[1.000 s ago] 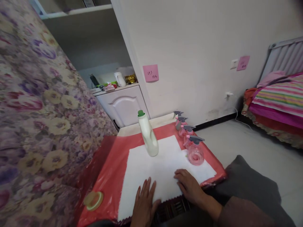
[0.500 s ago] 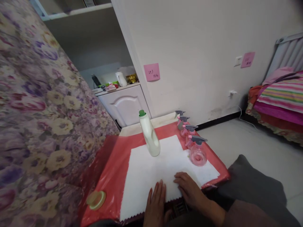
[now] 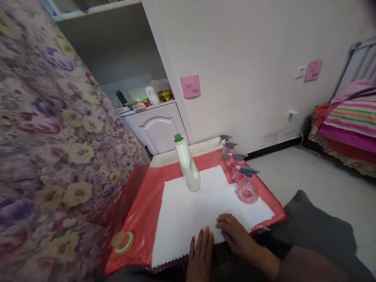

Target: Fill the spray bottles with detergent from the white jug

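Observation:
My left hand (image 3: pixel 201 252) lies flat with outstretched fingers on the near edge of a white cloth (image 3: pixel 179 219) with a zigzag border. To its right, my right hand (image 3: pixel 235 235) rests on the same cloth, fingers extended and slightly bent, holding nothing. Beyond the hands an open pale green detergent bottle (image 3: pixel 188 166) with a green spout stands on the cloth. A round pink spray bottle (image 3: pixel 247 190) with a grey trigger is at the right, more spray bottles (image 3: pixel 238 162) lined up behind it. A translucent cap (image 3: pixel 124 242) lies at the left front.
A red plastic cover (image 3: pixel 143 207) spreads over the table. A floral curtain (image 3: pixel 58 156) hangs close on the left. Behind stand a white cabinet (image 3: pixel 158 125) and a wall with a pink note (image 3: pixel 190 87). A bed (image 3: pixel 352 121) is at the far right.
My left hand sits slightly further right, nearer my right hand. The view has shifted a little; the bottles, cloth and cap keep their places.

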